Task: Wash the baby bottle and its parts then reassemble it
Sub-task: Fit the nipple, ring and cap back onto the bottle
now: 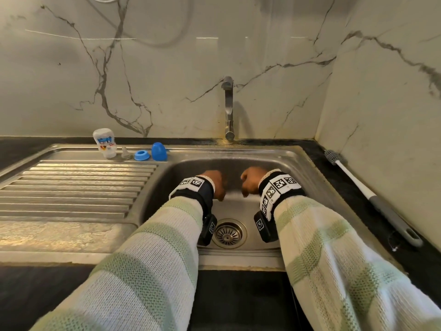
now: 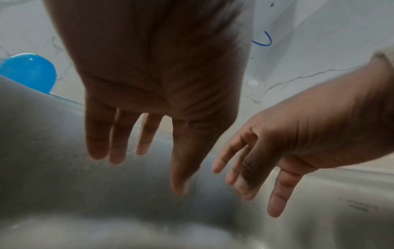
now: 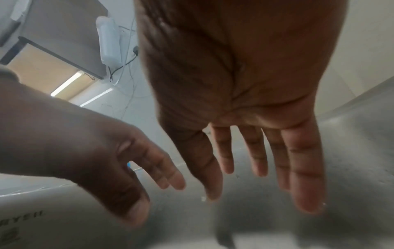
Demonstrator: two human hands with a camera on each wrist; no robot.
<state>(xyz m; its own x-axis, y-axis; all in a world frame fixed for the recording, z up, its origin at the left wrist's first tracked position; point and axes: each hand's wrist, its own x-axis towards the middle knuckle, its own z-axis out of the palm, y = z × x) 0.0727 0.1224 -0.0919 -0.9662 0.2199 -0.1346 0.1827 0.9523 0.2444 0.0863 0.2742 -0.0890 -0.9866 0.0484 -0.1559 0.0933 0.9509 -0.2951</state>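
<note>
The white baby bottle (image 1: 105, 143) stands upside down on the sink's back ledge. Beside it, in a row, are a clear nipple (image 1: 125, 153), a blue collar ring (image 1: 141, 155) and a blue cap (image 1: 159, 151); the blue cap (image 2: 27, 71) also shows in the left wrist view. My left hand (image 1: 216, 185) and right hand (image 1: 248, 181) hang side by side over the sink basin (image 1: 307, 185), below the tap. Both are empty. The left hand's fingers (image 2: 119, 143) point down, relaxed and spread. The right hand's fingers (image 3: 255, 155) are also straight and spread.
A steel tap (image 1: 228, 108) rises at the back of the basin. The drain strainer (image 1: 228, 233) lies between my wrists. A ribbed draining board (image 1: 78, 187) fills the left. A bottle brush (image 1: 367, 194) with a grey handle lies on the dark counter at the right, by the marble wall.
</note>
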